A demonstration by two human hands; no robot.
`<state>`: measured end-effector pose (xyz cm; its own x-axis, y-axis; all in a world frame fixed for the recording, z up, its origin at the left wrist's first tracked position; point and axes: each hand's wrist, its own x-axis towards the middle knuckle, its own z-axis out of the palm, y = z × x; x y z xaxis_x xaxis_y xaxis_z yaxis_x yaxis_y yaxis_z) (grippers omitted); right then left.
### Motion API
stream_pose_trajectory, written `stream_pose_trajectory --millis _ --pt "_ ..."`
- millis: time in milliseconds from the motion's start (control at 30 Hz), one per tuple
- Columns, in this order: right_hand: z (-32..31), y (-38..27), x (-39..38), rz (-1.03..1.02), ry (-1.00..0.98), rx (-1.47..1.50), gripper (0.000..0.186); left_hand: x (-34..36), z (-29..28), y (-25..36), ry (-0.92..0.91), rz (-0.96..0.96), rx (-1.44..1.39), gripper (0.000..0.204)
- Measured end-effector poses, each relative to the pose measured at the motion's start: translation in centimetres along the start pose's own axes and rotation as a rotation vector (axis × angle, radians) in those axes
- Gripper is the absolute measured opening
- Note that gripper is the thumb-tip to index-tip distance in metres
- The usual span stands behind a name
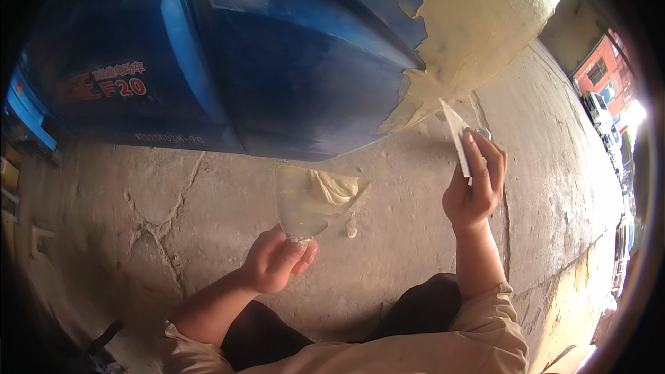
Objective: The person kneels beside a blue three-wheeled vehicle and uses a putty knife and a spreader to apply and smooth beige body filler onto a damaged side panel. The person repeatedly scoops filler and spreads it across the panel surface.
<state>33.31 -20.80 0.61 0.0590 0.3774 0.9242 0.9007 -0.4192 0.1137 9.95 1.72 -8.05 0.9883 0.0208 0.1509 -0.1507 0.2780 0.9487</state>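
My left hand (276, 261) is closed round the lower end of a putty board (298, 201), a pale, see-through plate. A glossy dollop of cream filler (336, 187) lies on it near the upper right. In my right hand (478, 176) is a thin white putty spreader (457, 135), pinched between thumb and fingers, its tip pointing up toward the blue body panel (312, 83). Beige filler (478, 21) coats the panel's right corner, with a ragged edge against the blue paint. The spreader's tip is close to the filler's lower edge; I cannot tell whether they touch.
Under the panel lies a cracked concrete floor (173, 215). My dark-trousered knees (422, 305) are bent below my hands. At the far right stand parked cars (599, 114) and a red building (603, 62). A bright blue part (31, 118) sits at the left edge.
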Motion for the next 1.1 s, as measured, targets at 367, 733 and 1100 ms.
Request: stream_pose_trajectory --millis 367,733,1100 --pt "0.9 -0.2 0.4 -0.046 -0.058 -0.133 0.045 0.6 0.8 -0.1 0.073 -0.004 0.001 0.03" --pt "0.6 0.6 -1.1 0.438 -0.025 0.356 0.035 0.3 0.3 -0.6 0.016 0.054 0.053 0.028" --pt "0.2 1.9 -2.7 1.002 -0.051 0.929 0.036 0.3 1.2 -0.1 0.083 -0.06 0.033 0.041"
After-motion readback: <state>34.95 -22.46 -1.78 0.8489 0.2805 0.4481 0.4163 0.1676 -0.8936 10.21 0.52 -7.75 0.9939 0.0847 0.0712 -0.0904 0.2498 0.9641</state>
